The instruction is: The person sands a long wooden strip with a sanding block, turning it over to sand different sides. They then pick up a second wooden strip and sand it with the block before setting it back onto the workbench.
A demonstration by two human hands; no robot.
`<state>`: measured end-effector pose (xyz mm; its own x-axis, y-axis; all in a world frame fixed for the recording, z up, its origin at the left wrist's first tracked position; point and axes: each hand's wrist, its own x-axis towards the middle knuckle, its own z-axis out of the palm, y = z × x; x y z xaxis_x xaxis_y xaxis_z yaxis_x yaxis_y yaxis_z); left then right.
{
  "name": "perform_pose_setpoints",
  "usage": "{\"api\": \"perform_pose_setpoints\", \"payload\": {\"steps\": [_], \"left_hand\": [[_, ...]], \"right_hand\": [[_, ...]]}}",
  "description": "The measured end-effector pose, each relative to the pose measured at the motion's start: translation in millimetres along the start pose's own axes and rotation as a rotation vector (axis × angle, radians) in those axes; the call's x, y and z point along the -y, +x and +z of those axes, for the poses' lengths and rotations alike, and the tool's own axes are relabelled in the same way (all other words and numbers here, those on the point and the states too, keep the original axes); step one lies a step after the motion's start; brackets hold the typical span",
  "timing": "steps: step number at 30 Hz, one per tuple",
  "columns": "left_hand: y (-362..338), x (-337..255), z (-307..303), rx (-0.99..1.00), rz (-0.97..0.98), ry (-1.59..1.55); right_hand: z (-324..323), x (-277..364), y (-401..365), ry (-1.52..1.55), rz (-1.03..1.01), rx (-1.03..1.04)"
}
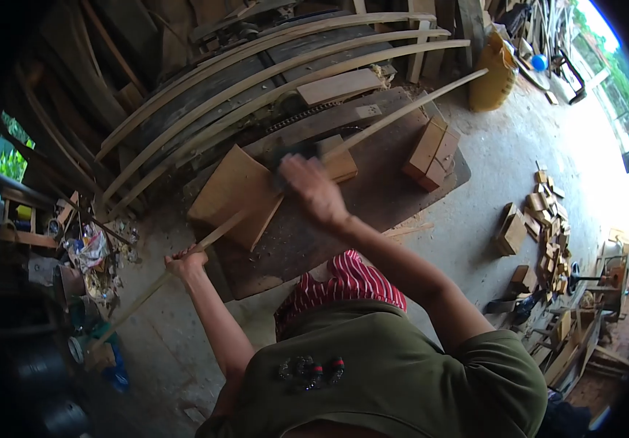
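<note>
The long, thin, pale wooden strip point(402, 113) lies slantwise across the dark brown wooden surface point(376, 198), passing over a flat tan board point(230, 191). The left hand point(186, 263) has its fingers wrapped round the strip's lower part. The right hand point(313, 188) rests on the strip mid-length, and I cannot tell whether its fingers clasp it.

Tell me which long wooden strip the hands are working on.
The straight strip crossing the table diagonally: the left hand grips it, the right hand is over its middle. The curved strips lie behind, untouched.
</note>
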<state>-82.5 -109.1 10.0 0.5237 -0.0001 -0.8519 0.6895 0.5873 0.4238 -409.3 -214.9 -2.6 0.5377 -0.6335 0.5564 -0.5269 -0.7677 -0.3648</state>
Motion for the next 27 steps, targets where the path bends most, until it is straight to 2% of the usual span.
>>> {"api": "perform_pose_setpoints", "payload": {"steps": [1,4,5,8,9,12,13,15,16,18,20,24,26,27], "left_hand": [[7.5,-8.6,-3.3,0.016,-0.034,0.013],[26.2,-46.7,-8.6,0.065,-0.056,0.007],[31.3,-59.3,-15.2,0.085,-0.047,-0.017],[42.8,-81.9,-29.9,0.154,-0.103,0.008],[37.8,-81.4,-32.3,0.153,-0.096,-0.006],[26.1,-73.9,-32.6,0.081,-0.004,-0.033],[25.7,-75.5,-34.4,0.085,-0.008,-0.037],[25.4,-76.0,-34.1,0.088,-0.013,-0.033],[25.5,-78.5,-34.5,0.069,-0.026,-0.05],[27.6,-82.6,-31.8,0.051,-0.035,-0.067],[33.3,-86.1,-38.0,0.039,-0.086,-0.067],[47.7,-88.2,-40.1,0.113,-0.121,-0.121],[62.3,-73.7,-36.6,0.191,0.093,-0.02],[39.9,-60.8,-34.8,0.186,-0.047,0.002]], "right_hand": [[12.7,20.0,-0.6,-0.015,-0.047,0.119],[-12.0,3.1,-5.1,0.075,-0.089,0.141],[-15.4,-23.2,-5.6,-0.149,-0.054,0.157],[-44.9,-103.5,-8.4,-0.162,0.157,-0.007],[-56.0,-107.2,-5.5,-0.19,0.239,-0.058],[-36.9,-98.9,-2.9,-0.26,0.336,-0.191],[-25.5,-88.5,-6.5,-0.205,0.264,-0.174],[-2.7,-50.1,-10.7,-0.148,0.052,-0.013],[-14.2,-13.9,-8.0,-0.066,0.032,0.086],[-18.9,-3.9,-8.8,-0.028,-0.027,0.13],[-27.2,-49.6,-10.7,-0.122,-0.014,0.079],[-62.0,-134.7,-7.5,-0.265,0.255,-0.091],[-54.3,-141.8,-6.6,-0.237,0.334,-0.088],[-47.7,-141.7,-9.0,-0.297,0.342,-0.119]]}}
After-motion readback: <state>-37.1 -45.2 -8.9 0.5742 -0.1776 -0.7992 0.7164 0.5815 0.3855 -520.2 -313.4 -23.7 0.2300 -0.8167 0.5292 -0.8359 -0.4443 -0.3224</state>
